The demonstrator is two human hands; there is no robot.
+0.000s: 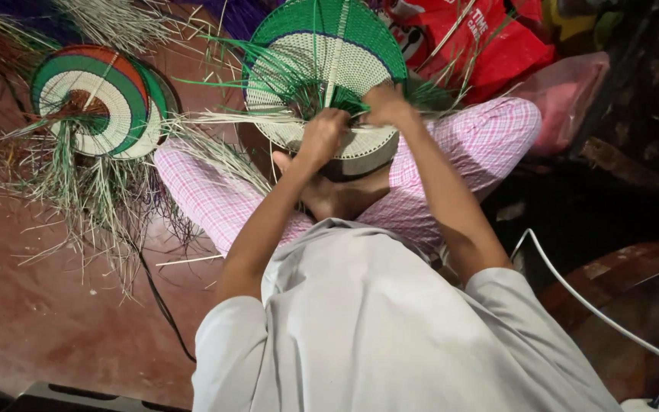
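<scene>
Weaving is mid-round — both hands, left hand (320, 136) and right hand (385, 103), pinch green strands at the woven fan (328, 57) on the lap, 12 o'clock; next tuck likely needs tension.

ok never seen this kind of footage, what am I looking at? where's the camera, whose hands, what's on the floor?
There is one picture, from a camera on the person's head, looking down at their own arms and lap. No machine: two bare hands. The left hand and right hand both grip loose strands at the middle of a half-woven round mat, green and cream, resting on their crossed legs in pink checked trousers. On the reddish floor lies a second woven piece with loose straw trailing from it. A red bag sits behind.
</scene>
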